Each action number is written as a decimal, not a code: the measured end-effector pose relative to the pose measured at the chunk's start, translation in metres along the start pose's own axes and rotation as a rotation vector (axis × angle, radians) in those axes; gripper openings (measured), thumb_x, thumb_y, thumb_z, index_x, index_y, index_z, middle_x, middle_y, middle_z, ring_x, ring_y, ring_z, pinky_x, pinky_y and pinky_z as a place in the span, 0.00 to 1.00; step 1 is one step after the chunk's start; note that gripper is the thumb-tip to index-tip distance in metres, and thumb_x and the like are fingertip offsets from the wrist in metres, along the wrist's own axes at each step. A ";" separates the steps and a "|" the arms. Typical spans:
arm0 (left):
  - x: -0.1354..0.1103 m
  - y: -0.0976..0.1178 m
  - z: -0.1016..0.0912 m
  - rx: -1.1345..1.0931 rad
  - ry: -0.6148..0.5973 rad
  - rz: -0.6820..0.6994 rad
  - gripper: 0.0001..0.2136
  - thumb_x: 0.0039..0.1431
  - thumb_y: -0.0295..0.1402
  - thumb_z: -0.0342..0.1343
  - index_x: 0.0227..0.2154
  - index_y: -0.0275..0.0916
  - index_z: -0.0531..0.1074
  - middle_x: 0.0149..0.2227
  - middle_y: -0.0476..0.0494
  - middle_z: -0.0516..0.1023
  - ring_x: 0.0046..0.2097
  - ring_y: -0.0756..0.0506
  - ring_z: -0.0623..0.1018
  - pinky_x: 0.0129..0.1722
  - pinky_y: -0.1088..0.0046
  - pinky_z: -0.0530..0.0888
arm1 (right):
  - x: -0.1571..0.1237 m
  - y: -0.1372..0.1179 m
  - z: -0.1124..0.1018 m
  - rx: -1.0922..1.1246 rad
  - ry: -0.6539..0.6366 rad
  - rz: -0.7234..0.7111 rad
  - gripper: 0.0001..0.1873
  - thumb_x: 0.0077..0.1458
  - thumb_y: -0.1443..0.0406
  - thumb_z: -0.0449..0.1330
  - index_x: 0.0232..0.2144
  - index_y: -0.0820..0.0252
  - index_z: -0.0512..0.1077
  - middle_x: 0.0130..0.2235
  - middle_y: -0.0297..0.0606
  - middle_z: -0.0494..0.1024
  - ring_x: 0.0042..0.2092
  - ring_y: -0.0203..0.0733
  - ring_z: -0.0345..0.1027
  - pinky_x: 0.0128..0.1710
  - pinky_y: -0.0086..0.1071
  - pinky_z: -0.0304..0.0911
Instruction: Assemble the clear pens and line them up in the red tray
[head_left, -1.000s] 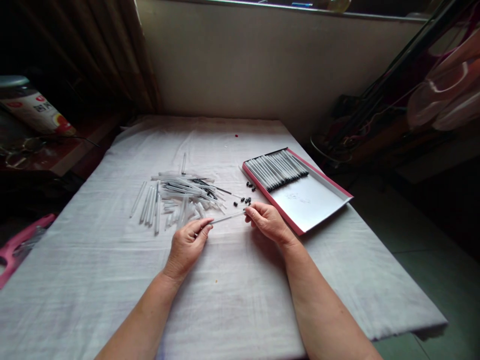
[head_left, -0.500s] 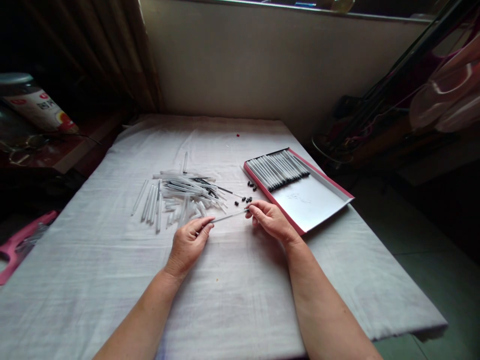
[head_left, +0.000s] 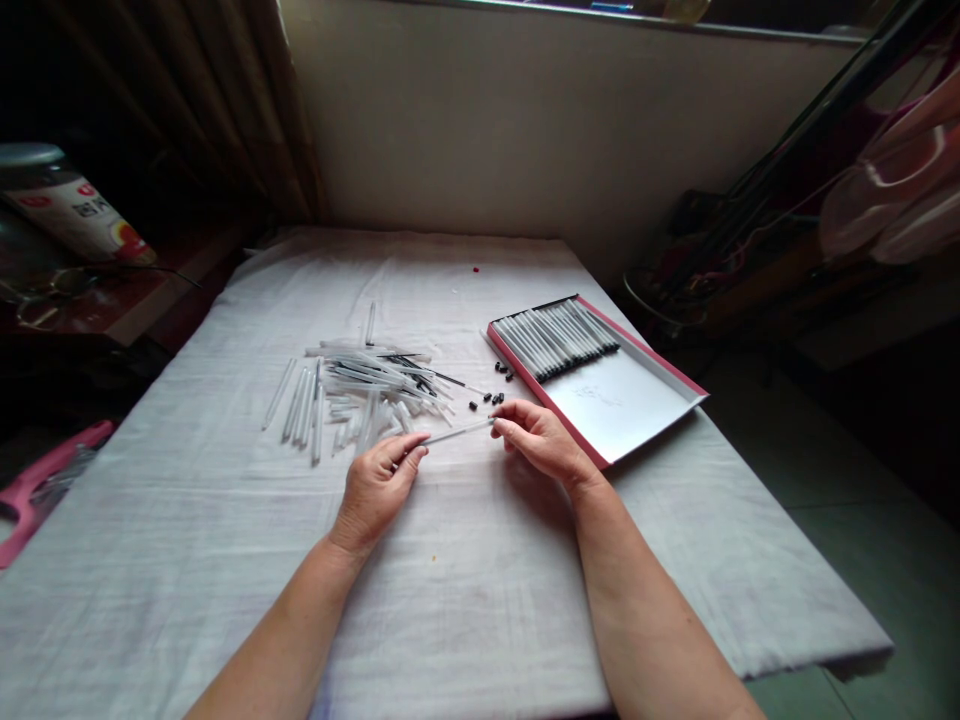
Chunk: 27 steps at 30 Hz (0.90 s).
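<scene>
Right hand (head_left: 546,443) shifts fingers slightly since earlier frame, pinching one end of thin clear tube (head_left: 459,431); left hand (head_left: 379,485) grips other end. Tube spans hands, over tablecloth (head_left: 457,630). Beyond: tube pile (head_left: 360,372), black caps (head_left: 487,398), red-edged tray (head_left: 626,410).

We see smooth translucent plastic in the held tube (head_left: 459,431) and loose tubes (head_left: 358,377) | we take the black caps (head_left: 473,405) for plastic, faintly glossy | we note smooth, card-like walls on the tray (head_left: 622,410) | we see matt, creased cloth in the tablecloth (head_left: 435,630) | we read the pink handle (head_left: 28,512) as smooth plastic, the curtain (head_left: 247,110) as fabric
</scene>
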<state>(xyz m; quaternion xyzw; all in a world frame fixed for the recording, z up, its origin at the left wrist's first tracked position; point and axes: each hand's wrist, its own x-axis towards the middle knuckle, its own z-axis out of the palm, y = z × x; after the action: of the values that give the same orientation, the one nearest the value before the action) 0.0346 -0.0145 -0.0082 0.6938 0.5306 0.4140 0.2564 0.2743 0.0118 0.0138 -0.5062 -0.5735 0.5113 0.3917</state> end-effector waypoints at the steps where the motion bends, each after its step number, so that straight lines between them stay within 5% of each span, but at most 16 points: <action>1: 0.000 0.000 0.000 0.001 -0.001 0.000 0.11 0.59 0.35 0.55 0.40 0.38 0.79 0.38 0.41 0.83 0.38 0.45 0.81 0.41 0.70 0.77 | 0.000 0.000 0.000 -0.021 0.001 0.001 0.15 0.50 0.53 0.61 0.30 0.59 0.70 0.28 0.35 0.75 0.24 0.33 0.64 0.26 0.29 0.62; 8: 0.000 0.000 -0.001 0.006 -0.001 0.003 0.11 0.59 0.35 0.55 0.40 0.39 0.79 0.37 0.41 0.83 0.38 0.45 0.81 0.41 0.71 0.77 | 0.000 0.000 0.000 0.020 0.017 0.005 0.16 0.48 0.53 0.62 0.34 0.59 0.71 0.29 0.35 0.76 0.24 0.33 0.65 0.26 0.29 0.62; 13: -0.001 -0.001 0.000 0.003 -0.003 0.000 0.11 0.59 0.35 0.55 0.40 0.39 0.79 0.38 0.42 0.83 0.38 0.45 0.81 0.41 0.71 0.77 | 0.000 0.002 0.000 -0.044 0.017 -0.008 0.18 0.51 0.51 0.60 0.26 0.60 0.69 0.26 0.35 0.75 0.23 0.33 0.63 0.25 0.28 0.60; 18: 0.000 -0.001 0.000 -0.002 -0.003 0.007 0.11 0.58 0.35 0.56 0.39 0.39 0.80 0.38 0.42 0.83 0.40 0.45 0.81 0.41 0.71 0.77 | 0.000 0.004 0.000 -0.056 0.009 -0.035 0.16 0.52 0.52 0.60 0.30 0.59 0.70 0.28 0.35 0.76 0.23 0.33 0.62 0.24 0.28 0.59; 27: -0.001 -0.002 0.000 -0.043 0.015 0.025 0.10 0.58 0.34 0.57 0.40 0.39 0.80 0.39 0.41 0.83 0.40 0.44 0.81 0.42 0.70 0.78 | 0.001 0.004 0.002 -0.111 0.042 -0.013 0.17 0.53 0.52 0.58 0.24 0.59 0.67 0.24 0.34 0.73 0.22 0.33 0.61 0.24 0.28 0.56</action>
<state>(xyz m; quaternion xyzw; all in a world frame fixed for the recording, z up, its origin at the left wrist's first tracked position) 0.0340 -0.0147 -0.0099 0.6915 0.5150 0.4336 0.2620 0.2734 0.0121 0.0095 -0.5339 -0.5960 0.4654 0.3784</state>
